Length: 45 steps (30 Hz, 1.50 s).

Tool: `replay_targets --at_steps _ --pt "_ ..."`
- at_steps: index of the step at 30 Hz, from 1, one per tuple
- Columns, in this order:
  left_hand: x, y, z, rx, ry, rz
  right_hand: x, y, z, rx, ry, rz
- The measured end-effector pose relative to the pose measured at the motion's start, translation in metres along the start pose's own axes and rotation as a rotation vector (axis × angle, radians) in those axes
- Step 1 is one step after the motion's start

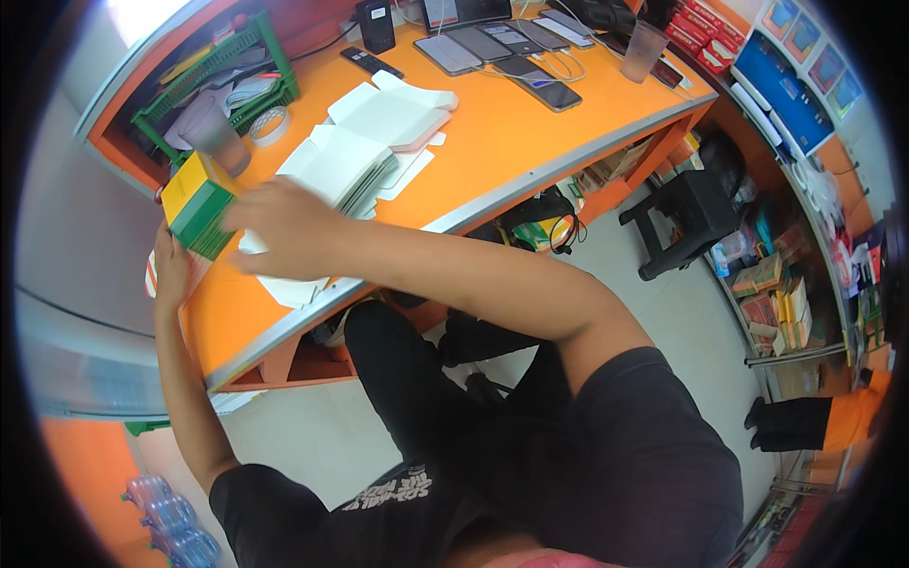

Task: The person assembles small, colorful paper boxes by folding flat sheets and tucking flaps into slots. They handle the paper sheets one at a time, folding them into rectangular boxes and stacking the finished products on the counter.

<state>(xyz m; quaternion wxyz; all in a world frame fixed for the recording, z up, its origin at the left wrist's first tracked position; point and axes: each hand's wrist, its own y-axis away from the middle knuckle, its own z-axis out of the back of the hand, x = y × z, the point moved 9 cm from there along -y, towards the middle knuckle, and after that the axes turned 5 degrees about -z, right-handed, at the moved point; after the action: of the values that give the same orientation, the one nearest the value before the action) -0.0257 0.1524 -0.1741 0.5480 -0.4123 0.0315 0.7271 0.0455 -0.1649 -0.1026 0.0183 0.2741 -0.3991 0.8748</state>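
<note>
A yellow and green box stands at the left end of the orange table. My left hand is at its lower left side, fingers against the box. My right hand, slightly blurred, reaches across to the box's right side with thumb and fingers apart; whether its fingertips touch the box I cannot tell. Under and beyond my right forearm lie stacked flat white carton blanks, with another unfolded white carton farther back.
A clear plastic cup and a tape roll stand behind the box, near a green tray rack. Several phones with cables lie at the back. Another cup stands at right. A black stool is on the floor.
</note>
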Motion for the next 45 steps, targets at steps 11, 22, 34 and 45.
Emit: replay_targets --at_steps 11,22,34,45 --pt "-0.025 0.009 0.014 -0.167 -0.712 -0.137 -0.116 0.176 0.237 -0.443 0.514 -0.602" --pt "-0.031 -0.017 0.026 0.155 -0.137 0.723 -0.111 0.178 0.233 -0.407 0.645 -0.414" --pt "-0.072 -0.002 -0.007 0.2 -0.17 0.761 -0.112 0.176 0.225 -0.334 0.692 -0.369" --pt "-0.131 -0.065 0.016 0.315 -0.714 0.623 -0.112 0.175 0.218 -0.13 0.677 -0.283"
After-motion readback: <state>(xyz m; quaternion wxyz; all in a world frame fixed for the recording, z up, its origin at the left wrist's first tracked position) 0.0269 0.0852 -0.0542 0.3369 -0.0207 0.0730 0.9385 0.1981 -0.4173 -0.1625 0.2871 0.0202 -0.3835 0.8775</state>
